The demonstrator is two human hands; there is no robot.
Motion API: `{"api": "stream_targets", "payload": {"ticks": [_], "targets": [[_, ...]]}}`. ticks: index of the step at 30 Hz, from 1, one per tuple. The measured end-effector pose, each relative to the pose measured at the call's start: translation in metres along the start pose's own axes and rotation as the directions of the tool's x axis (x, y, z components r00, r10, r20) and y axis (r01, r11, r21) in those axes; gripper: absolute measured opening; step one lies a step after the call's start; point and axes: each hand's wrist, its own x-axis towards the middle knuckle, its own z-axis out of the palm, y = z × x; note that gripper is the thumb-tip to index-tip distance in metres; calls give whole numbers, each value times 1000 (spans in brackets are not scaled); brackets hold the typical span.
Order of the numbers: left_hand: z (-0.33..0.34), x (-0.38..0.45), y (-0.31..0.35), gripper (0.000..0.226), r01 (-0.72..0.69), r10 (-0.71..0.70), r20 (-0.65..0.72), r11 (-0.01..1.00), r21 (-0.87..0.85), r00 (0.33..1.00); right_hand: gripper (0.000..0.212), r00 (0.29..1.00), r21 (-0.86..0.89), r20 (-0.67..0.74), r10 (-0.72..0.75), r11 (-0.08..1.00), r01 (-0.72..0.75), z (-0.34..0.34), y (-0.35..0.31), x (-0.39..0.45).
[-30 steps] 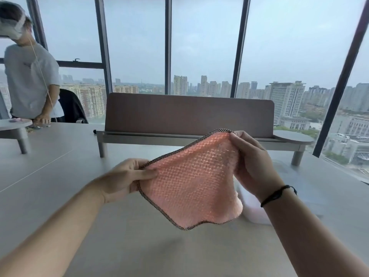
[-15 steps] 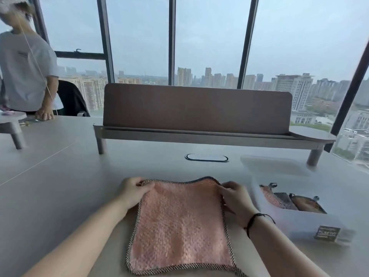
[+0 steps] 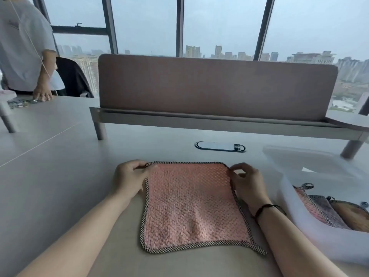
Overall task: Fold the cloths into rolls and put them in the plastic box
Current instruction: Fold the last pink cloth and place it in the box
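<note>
A pink cloth (image 3: 191, 204) with a black-and-white checked hem lies spread flat on the grey table (image 3: 60, 186) in front of me. My left hand (image 3: 129, 178) pinches its far left corner. My right hand (image 3: 245, 182) pinches its far right corner; a dark band circles that wrist. To the right stands the translucent plastic box (image 3: 295, 214), holding a pink, a grey and a brown cloth. Its lid (image 3: 305, 162) lies flat just behind it.
A brown divider panel (image 3: 215, 86) on a raised shelf crosses the table behind the cloth. An oval cable port (image 3: 219, 146) sits between shelf and cloth. Another person (image 3: 24, 50) stands at the far left, one hand on the table, beside a dark chair (image 3: 71, 78).
The cloth was held up in the air a second ago; both hands have brought it down and spread it flat on the table. The view has tilted downward.
</note>
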Motion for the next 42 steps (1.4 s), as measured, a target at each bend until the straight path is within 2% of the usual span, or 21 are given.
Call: {"api": "stream_targets", "payload": {"ticks": [2,4,9,15,17,20,26,31,37,39,42], "targets": [[-3,-1,2,5,11,-7,31,991,-133,999,10,999,119,45,7,993,-13,-3,-4,-4],[-7,-4,6,9,34,-22,55,972,-234,998,7,996,222,91,19,974,-39,-10,-8,-10],[-17,-23,16,19,42,0,119,939,-343,993,6,985,358,169,41,928,-100,-25,-16,-27],[-30,-65,26,15,148,-14,281,874,-463,960,44,978,461,209,1,882,-100,-39,-15,-63],[-35,-75,24,19,137,24,352,895,-425,936,41,981,467,195,2,879,-94,-43,-11,-72],[-43,-86,23,17,79,74,407,934,-348,910,22,978,474,207,20,872,-119,-47,-5,-83],[-50,-95,27,13,78,89,530,956,-284,843,26,975,402,223,0,911,-92,-52,6,-93],[-50,-94,24,33,7,100,558,983,-186,824,29,979,214,200,-47,977,4,-50,11,-96],[-51,-89,20,30,-74,124,591,991,-109,797,26,979,52,170,-113,993,106,-48,14,-95],[-51,-88,19,29,-93,132,610,991,-95,781,24,974,83,193,-119,991,104,-51,12,-97],[-52,-85,18,27,-83,114,627,993,-78,771,23,961,228,262,-84,973,23,-56,8,-101]]}}
